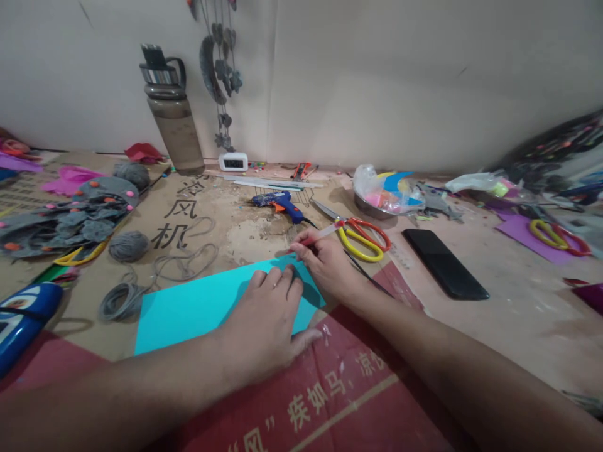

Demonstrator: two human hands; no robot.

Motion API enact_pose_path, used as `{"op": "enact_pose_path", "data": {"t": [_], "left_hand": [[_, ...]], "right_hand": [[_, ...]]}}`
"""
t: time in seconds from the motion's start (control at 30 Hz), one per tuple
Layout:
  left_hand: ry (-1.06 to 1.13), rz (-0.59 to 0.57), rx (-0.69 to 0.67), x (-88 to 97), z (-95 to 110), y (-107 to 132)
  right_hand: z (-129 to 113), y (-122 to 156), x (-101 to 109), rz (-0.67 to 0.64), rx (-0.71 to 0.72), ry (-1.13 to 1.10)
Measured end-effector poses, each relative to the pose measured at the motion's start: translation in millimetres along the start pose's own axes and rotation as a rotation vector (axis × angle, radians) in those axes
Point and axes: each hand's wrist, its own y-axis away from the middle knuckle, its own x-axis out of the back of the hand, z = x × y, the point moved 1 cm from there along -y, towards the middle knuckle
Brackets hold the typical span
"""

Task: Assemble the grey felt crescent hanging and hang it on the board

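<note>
A turquoise sheet of paper (pixel 188 307) lies flat on the cardboard-covered table in front of me. My left hand (pixel 264 326) rests flat on its right part, fingers stretched out and pressing it down. My right hand (pixel 325 263) sits at the sheet's upper right corner, fingers pinched on a thin red pen or pencil (pixel 313 237) whose tip meets the paper's corner.
Yellow-and-red scissors (pixel 358 235) lie just beyond my right hand, a black phone (pixel 445 271) to their right. A blue glue gun (pixel 280 204), a water bottle (pixel 174 119), a small clock (pixel 233 161), grey yarn (pixel 128 246), grey felt pieces (pixel 70 220) and a metal bowl (pixel 377 201) surround the workspace.
</note>
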Motion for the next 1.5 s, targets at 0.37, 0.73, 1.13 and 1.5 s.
{"op": "enact_pose_path", "data": {"t": [0.37, 0.73, 1.13, 1.5], "left_hand": [[-0.026, 0.010, -0.009, -0.6, 0, 0], [0.005, 0.002, -0.007, 0.1, 1, -1], [0.038, 0.014, -0.006, -0.6, 0, -1], [0.005, 0.007, -0.008, 0.7, 1, -1]], "right_hand": [[-4, 0, -2, -0.026, 0.044, 0.150], [-10, 0, -2, -0.063, 0.037, 0.192], [-11, 0, -1, -0.061, 0.057, 0.242], [-11, 0, -2, -0.050, 0.053, 0.226]]}}
